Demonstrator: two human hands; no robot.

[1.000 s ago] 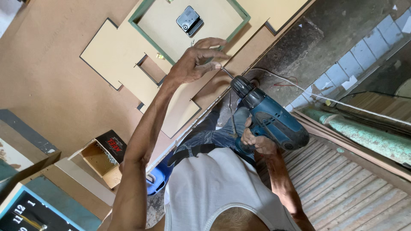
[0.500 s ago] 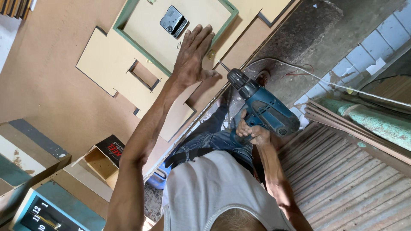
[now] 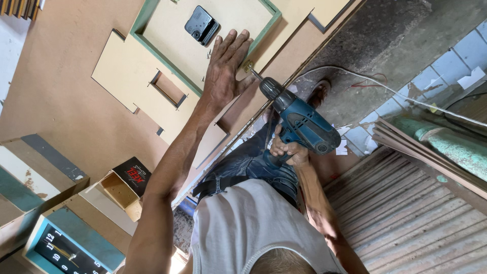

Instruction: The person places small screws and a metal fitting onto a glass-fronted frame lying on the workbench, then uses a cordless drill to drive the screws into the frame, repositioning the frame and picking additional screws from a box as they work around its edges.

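Our left hand (image 3: 225, 68) lies flat, fingers spread, pressing on the green-framed clock back panel (image 3: 167, 38), just beside the black clock movement (image 3: 201, 25). Our right hand (image 3: 288, 150) is wrapped tight round the grip of the blue power drill (image 3: 299, 122), bit tip at a small brass fitting (image 3: 248, 66) on the frame edge. The fitting's too small to identify; the panel's top is cut off.

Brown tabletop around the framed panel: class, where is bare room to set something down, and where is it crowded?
Free: the brown tabletop left of the cream cut-out board, above the striped panel. Crowded: the green-framed panel carries the black clock mechanism, the left hand and the blue drill in the right hand; bottom left holds the small open box and clock face.
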